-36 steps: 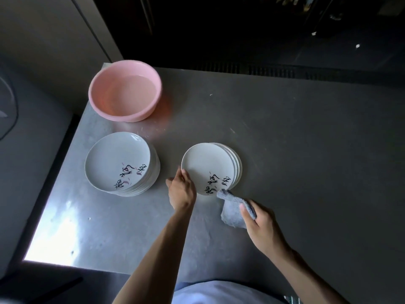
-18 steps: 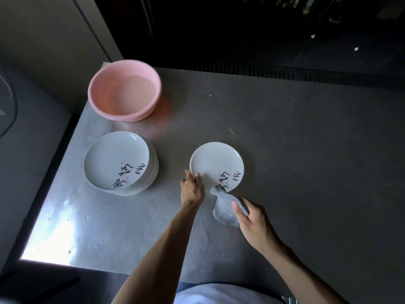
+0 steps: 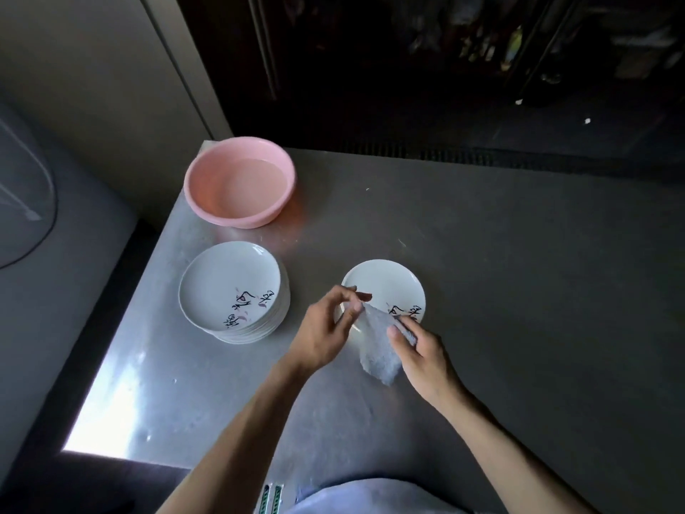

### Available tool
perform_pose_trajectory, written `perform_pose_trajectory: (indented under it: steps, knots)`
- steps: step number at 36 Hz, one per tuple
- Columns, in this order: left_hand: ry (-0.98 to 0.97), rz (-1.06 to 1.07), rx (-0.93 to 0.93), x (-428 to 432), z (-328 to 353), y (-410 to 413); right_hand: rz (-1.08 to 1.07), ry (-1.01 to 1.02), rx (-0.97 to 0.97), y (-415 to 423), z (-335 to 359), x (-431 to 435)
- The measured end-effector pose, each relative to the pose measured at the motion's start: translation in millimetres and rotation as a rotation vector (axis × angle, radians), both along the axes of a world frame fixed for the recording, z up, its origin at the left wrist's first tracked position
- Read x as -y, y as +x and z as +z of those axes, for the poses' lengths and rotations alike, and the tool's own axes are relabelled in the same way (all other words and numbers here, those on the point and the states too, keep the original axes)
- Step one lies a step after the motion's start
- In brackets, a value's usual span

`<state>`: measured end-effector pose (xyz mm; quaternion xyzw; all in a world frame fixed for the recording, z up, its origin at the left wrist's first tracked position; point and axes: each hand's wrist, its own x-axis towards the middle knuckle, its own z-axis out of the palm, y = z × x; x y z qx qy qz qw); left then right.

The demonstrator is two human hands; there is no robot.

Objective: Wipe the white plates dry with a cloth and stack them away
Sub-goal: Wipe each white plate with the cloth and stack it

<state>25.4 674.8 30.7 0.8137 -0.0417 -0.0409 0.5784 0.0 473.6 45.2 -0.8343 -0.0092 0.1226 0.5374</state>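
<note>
On the grey metal worktop (image 3: pixel 519 291), at its far left corner: a pink basin (image 3: pixel 237 220), upright, close to both edges there.

Nearer along the left edge: a stack of white plates (image 3: pixel 222 283), topmost face up, dark brush-writing and pinkish marks on its near right part. Close to the basin, not touching it.

Right of the stack, above the worktop: the left hand (image 3: pixel 326 330), back toward the camera, fingers curled. Pinches the cloth's upper corner between thumb and first fingertips, just over the near left rim of the single plate. Other fingers bent loosely behind, holding nothing more.

Between the two hands: the cloth (image 3: pixel 378 352), pale grey-blue and crumpled. Runs from the left pinch down and right to the right hand, loose end hanging below both grips toward the near edge. Touching the worktop or just above it: cannot tell.

Behind the cloth, toward the middle of the worktop: a single white plate (image 3: pixel 385 281), flat, face up, same writing on its near right part, partly hidden by cloth and right fingertips. Apart from the stack. More plates beneath it: cannot tell. Gripped by neither hand. Contact between cloth and plate: cannot tell.

Furthest right: the right hand (image 3: pixel 426 356), thumb pressed onto the cloth's upper face, fingers curled underneath, clamping the cloth's right side over the plate's near rim.

At the near edge, bottom of view: a pale garment (image 3: pixel 370 497).
</note>
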Motion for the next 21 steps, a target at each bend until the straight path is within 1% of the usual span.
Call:
perform_pose_trajectory:
  steps: [3, 6, 8, 10, 12, 15, 17, 18, 21]
  knots:
    - [0.008, 0.001, 0.063, -8.9, 20.6, 7.3, 0.077, -0.061, -0.062, 1.6, -4.8, -6.7]
    - [0.052, 0.013, 0.163, -22.6, 39.9, 18.2, 0.197, -0.215, 0.009, 2.6, -5.5, -12.3]
    - [0.091, 0.021, 0.191, -35.0, 49.9, 25.0, 0.200, -0.223, 0.024, 2.8, -1.4, -16.2]
    - [0.142, 0.019, 0.181, -46.6, 55.1, 28.6, 0.184, -0.132, -0.057, 3.8, 4.8, -19.7]
    - [0.188, 0.052, 0.168, -57.4, 55.2, 29.7, 0.170, 0.028, -0.185, 5.6, 14.5, -23.6]
    - [0.276, 0.115, 0.106, -70.6, 48.8, 31.2, 0.188, 0.254, -0.217, 10.5, 31.1, -25.9]
    - [0.317, 0.066, 0.024, -75.4, 46.1, 28.9, 0.194, 0.381, -0.279, 15.5, 43.6, -28.1]
    - [0.312, 0.017, -0.012, -75.6, 46.6, 26.7, 0.199, 0.412, -0.327, 18.7, 51.0, -29.1]
    - [0.204, -0.119, -0.116, -69.2, 57.2, 19.6, 0.276, 0.427, -0.408, 28.9, 67.8, -27.9]
